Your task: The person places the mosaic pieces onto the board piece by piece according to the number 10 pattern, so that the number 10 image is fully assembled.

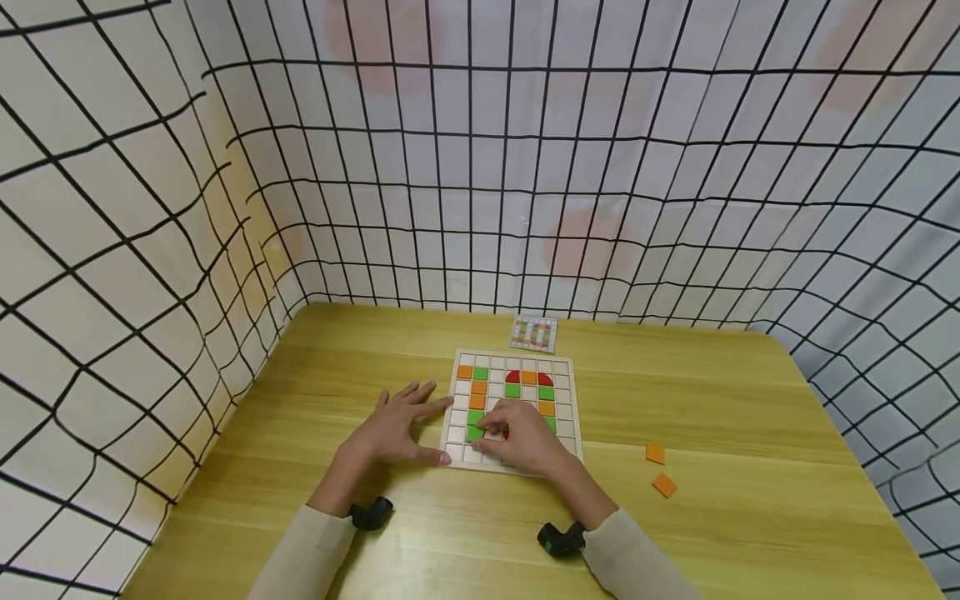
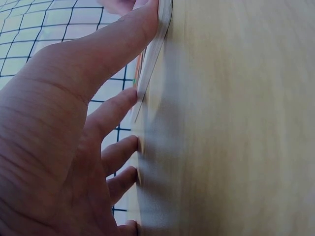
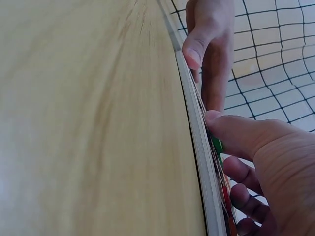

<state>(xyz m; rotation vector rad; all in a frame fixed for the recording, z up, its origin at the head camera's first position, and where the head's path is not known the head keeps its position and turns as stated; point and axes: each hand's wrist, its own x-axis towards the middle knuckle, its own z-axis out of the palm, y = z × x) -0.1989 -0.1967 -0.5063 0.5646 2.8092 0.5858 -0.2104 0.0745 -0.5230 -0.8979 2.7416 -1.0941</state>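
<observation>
A square wooden grid board [image 1: 459, 457] lies on the table, with orange, green and red tiles in some of its cells. My left hand [image 1: 397, 425] has its fingers spread at the board's left side; thumb and index tip touch the edge, while the other fingertips rest on the tabletop in the left wrist view. Over the lower part of the board, my right hand [image 1: 525, 437] pinches a green tile [image 1: 475, 434] between thumb and index finger. This green tile [image 3: 216, 145] also shows in the right wrist view. My right hand hides several cells and part of a red tile.
Two loose orange tiles, an upper orange tile [image 1: 656, 453] and a lower orange tile [image 1: 664, 485], lie right of the board. Behind it is a small pattern card [image 1: 533, 333]. A black grid-lined white curtain [image 1: 495, 167] surrounds the wooden table [image 1: 750, 417].
</observation>
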